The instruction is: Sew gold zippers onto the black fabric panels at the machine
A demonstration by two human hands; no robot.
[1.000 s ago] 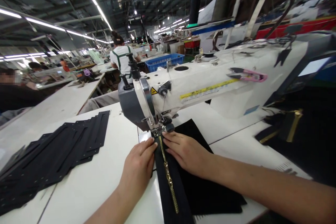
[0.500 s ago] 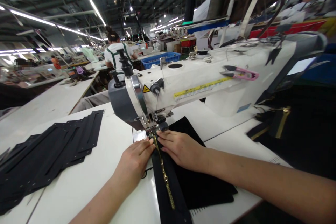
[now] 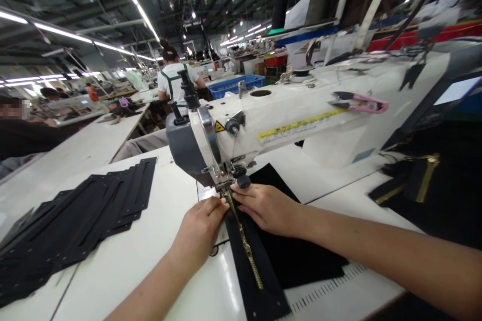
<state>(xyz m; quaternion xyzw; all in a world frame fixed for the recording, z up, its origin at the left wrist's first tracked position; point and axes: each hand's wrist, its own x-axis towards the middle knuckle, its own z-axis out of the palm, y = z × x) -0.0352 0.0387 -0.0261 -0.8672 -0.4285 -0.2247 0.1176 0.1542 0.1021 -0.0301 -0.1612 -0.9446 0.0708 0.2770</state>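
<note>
A black fabric strip with a gold zipper [image 3: 246,251] lies under the presser foot of a white sewing machine [image 3: 286,118]. My left hand [image 3: 201,228] rests flat on the strip's left edge, fingers stretched toward the needle. Flat on the black fabric panel [image 3: 297,261] to the right of the zipper lies my right hand [image 3: 265,205], with its fingertips just below the presser foot. Neither hand grips anything; both press the cloth against the white table [image 3: 150,261].
A fanned stack of black slotted panels [image 3: 75,220] lies at the left. Pink thread snips [image 3: 357,103] sit on the machine's arm. More black zippered pieces [image 3: 425,185] lie at the right. Another person [image 3: 173,83] works at a far table beside a blue crate [image 3: 235,85].
The zipper strip has fed further under the presser foot, and both hands have followed it up toward the needle. The camera has shifted slightly.
</note>
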